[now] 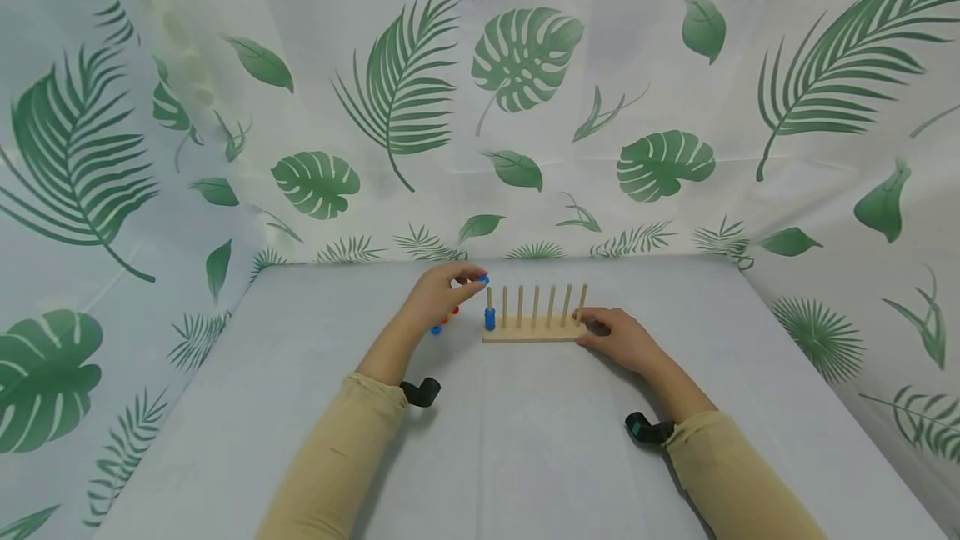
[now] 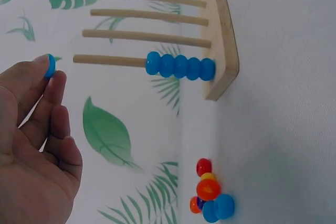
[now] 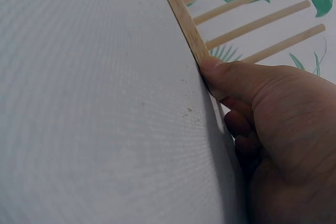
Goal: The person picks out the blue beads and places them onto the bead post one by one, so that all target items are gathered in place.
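My left hand (image 1: pixel 437 294) pinches a blue bead (image 2: pixel 51 65) between thumb and fingertips. That bead is just off the tip of the leftmost peg (image 2: pixel 110 60), apart from it in the left wrist view. Lower on the same peg sits a stack of several blue beads (image 2: pixel 180 66), down against the base. The wooden peg rack (image 1: pixel 532 333) stands upright on the table, its other pegs bare. At its right end my right hand (image 1: pixel 622 340) grips the base, with the thumb (image 3: pixel 215 72) on the front edge; the other fingers are partly hidden behind it.
Left of the rack lies a small cluster of loose beads, among them a red bead (image 2: pixel 203 167), an orange bead (image 2: pixel 208 188) and a blue bead (image 2: pixel 224 206). A white cloth covers the table (image 1: pixel 525 440). Behind hangs a leaf-patterned curtain (image 1: pixel 555 190).
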### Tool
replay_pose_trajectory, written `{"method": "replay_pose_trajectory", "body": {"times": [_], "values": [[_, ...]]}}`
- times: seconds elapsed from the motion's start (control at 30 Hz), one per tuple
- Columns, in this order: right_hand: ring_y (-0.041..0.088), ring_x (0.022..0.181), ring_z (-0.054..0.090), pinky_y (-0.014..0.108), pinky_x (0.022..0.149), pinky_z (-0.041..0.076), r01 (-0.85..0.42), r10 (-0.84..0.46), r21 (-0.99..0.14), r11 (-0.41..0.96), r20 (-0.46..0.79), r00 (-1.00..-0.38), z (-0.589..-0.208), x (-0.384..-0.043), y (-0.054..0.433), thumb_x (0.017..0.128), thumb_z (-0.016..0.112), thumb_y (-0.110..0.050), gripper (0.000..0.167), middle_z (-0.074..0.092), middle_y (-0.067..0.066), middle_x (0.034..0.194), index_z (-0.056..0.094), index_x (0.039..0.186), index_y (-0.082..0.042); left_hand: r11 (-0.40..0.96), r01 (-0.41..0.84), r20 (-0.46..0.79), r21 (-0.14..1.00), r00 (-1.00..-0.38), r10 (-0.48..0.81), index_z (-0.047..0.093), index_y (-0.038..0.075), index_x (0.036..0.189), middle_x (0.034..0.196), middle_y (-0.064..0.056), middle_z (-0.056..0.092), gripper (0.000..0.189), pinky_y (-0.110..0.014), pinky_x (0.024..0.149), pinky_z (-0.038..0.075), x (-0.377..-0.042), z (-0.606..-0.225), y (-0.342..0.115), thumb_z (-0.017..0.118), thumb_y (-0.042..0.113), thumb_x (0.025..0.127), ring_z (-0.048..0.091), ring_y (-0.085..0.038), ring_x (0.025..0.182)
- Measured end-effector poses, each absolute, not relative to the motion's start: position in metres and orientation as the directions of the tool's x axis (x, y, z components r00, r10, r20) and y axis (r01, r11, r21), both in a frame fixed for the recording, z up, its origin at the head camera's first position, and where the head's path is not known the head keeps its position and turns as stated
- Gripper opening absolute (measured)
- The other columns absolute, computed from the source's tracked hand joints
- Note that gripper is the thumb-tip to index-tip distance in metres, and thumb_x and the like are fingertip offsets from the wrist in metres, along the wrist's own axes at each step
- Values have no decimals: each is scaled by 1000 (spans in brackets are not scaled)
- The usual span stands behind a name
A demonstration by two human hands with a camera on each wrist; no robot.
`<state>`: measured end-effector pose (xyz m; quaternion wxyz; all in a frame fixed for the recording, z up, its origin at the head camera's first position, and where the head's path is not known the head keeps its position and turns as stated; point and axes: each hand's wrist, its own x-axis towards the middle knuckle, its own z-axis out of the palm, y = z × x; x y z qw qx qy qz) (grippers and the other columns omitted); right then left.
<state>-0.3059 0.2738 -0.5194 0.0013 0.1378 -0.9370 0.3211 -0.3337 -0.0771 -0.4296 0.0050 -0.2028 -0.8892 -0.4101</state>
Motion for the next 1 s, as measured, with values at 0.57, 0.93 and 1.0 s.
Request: {"method": "replay_pose_trajectory", "body": {"times": [0.57, 0.93, 1.0], "values": [[41, 129, 51, 59, 107, 38, -256, -253, -597, 760, 91, -963, -519, -305, 273, 90, 72, -29, 48, 59, 19, 136, 61, 134, -12, 624, 360, 141, 694, -917, 372, 69, 23, 120, 116, 5, 69, 27, -35, 83, 50, -332, -445, -66, 64, 35, 96, 59, -17, 107], [42, 130, 50, 59, 108, 37, -241, -244, -596, 766, 77, -967, -518, -305, 273, 90, 73, -30, 49, 58, 19, 137, 61, 134, -12, 640, 337, 113, 691, -924, 365, 70, 20, 120, 113, 3, 69, 29, -36, 88, 49, -336, -467, -65, 66, 35, 95, 60, -15, 104], [43, 130, 49, 60, 108, 36, -243, -247, -596, 765, 77, -966, -517, -305, 273, 90, 73, -30, 49, 58, 20, 137, 61, 134, -11, 642, 334, 107, 690, -924, 366, 70, 20, 120, 112, 2, 69, 29, -36, 88, 49, -337, -471, -65, 66, 34, 95, 60, -16, 103]]}}
